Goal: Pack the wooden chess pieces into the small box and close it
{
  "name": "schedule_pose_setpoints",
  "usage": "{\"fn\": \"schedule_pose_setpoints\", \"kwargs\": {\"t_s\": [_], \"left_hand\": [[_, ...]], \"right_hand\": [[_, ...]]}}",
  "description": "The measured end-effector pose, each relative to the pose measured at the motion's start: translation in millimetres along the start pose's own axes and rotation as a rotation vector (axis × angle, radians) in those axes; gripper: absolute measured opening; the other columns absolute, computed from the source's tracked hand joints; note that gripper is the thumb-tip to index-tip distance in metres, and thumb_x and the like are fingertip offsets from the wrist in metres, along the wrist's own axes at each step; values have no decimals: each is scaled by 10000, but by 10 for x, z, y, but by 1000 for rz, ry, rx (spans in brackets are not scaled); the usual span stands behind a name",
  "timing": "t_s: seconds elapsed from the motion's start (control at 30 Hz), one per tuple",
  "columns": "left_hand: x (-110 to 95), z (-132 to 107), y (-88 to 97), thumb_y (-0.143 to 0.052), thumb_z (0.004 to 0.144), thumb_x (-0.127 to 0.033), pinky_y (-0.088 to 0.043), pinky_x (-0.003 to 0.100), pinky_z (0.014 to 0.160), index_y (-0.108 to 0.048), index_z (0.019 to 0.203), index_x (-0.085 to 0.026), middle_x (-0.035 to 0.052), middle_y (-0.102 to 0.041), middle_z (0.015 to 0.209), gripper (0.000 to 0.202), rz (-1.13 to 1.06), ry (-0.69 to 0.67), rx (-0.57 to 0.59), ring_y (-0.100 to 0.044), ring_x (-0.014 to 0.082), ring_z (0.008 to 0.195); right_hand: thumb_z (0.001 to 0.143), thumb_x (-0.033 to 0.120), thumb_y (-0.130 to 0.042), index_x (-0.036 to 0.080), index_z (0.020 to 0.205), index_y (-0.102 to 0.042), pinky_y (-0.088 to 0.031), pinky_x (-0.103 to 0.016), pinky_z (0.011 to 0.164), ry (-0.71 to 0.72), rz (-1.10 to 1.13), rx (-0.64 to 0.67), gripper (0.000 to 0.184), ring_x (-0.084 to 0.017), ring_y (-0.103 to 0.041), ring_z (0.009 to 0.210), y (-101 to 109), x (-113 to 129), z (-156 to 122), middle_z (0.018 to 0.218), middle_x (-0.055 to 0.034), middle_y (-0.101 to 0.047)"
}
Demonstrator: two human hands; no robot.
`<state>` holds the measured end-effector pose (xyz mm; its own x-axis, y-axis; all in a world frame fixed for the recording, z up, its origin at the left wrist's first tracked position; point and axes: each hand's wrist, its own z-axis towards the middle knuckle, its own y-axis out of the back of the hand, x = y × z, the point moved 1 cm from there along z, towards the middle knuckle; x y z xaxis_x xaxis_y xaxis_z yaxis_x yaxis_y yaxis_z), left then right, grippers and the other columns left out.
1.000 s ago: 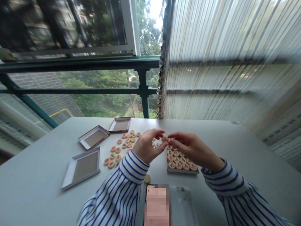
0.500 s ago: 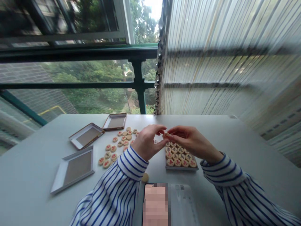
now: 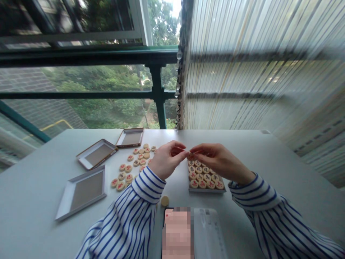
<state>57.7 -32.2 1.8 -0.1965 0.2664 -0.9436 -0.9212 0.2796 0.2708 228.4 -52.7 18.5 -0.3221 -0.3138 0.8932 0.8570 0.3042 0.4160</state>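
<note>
My right hand (image 3: pixel 215 160) reaches over the back of a shallow box (image 3: pixel 207 191) filled with rows of round wooden Chinese chess pieces marked in red and black. Its thumb and fingertips close on one Chinese chess piece (image 3: pixel 191 157) at the box's back left corner. Close by on the left is my left hand (image 3: pixel 169 158), its fingers curled and a gap between thumb and forefinger. I see nothing held in it. My right hand hides the back right part of the box.
Loose Chinese chess pieces (image 3: pixel 128 168) lie scattered left of my left hand, partly hidden by it. Farther left are three shallow trays or lids (image 3: pixel 103 196). A single piece (image 3: pixel 165 200) lies near a phone (image 3: pixel 178 233) and a clear plastic case (image 3: pixel 208 230) at the front.
My left hand's thumb and forefinger have come closer together near the piece. My right hand has lowered the piece slightly to the box's back left corner. The view has shifted slightly.
</note>
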Motion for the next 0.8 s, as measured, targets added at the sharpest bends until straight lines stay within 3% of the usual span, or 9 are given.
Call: {"fn": "schedule_pose_setpoints", "kwargs": {"t_s": [0.4,0.57,0.8], "left_hand": [[-21,2,-1,-649,694,-261,-487,275,626,-554,884,-96,51,-636,703,269,-202,132,66,-613,127,637],[-23,2,-11,-629,720,-235,-493,291,657,-559,935,-95,63,-648,750,267,-301,236,64,-628,130,660],[10,4,-47,-618,734,-239,-487,283,663,-567,946,-91,72,-657,753,264,-330,253,97,-625,126,663]], "right_hand": [[801,298,-506,165,986,-618,-497,-286,633,27,-148,-67,254,-139,-607,716,7,-16,9,834,-56,-668],[786,265,-521,183,983,-615,-478,-256,610,132,-228,-37,233,-125,-585,734,19,13,1,870,-39,-654],[783,265,-532,188,976,-614,-462,-258,652,210,-370,-70,223,-131,-562,767,15,26,-8,858,-36,-639]]}}
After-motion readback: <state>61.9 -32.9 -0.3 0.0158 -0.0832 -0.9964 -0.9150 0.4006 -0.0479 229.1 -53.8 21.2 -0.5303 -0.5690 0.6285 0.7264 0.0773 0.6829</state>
